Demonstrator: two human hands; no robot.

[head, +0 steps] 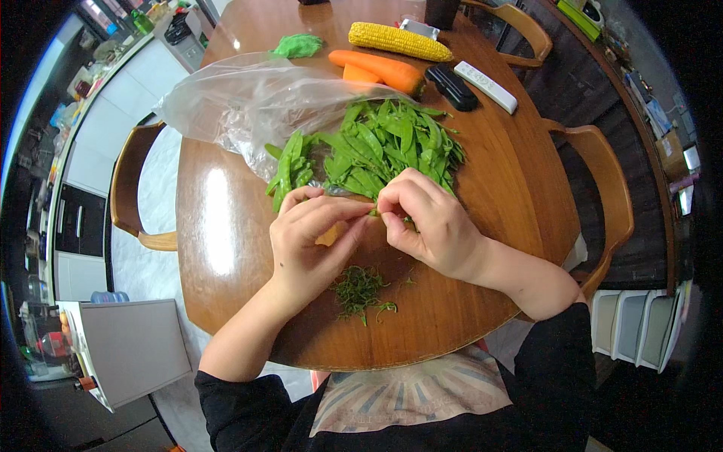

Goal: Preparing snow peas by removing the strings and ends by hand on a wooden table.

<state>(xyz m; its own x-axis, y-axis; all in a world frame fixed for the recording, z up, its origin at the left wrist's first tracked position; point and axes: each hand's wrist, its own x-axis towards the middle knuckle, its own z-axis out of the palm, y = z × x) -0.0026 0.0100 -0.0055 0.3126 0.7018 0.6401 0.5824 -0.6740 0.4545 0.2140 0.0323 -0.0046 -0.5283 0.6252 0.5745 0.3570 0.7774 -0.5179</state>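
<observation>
My left hand (pixel 316 231) and my right hand (pixel 421 220) meet above the wooden table, fingertips almost touching. Between them a small green bit of a snow pea pod (pixel 373 212) shows, pinched by both; the rest of it is hidden by my fingers. Just beyond my right hand lies a large heap of snow peas (pixel 390 141), partly on a clear plastic bag (pixel 243 107). A smaller group of snow peas (pixel 290 169) rests to its left, beyond my left hand. Nearer to me, below my hands, sits a little pile of green trimmings (pixel 359 291).
Behind the heap are a carrot (pixel 378 68), an ear of corn (pixel 400 42), a black case (pixel 452 86), a white remote control (pixel 486 87) and a crumpled green plastic bag (pixel 299 45). Wooden chairs (pixel 607 186) stand around the table (pixel 508 226). A white cabinet (pixel 133 350) is at left.
</observation>
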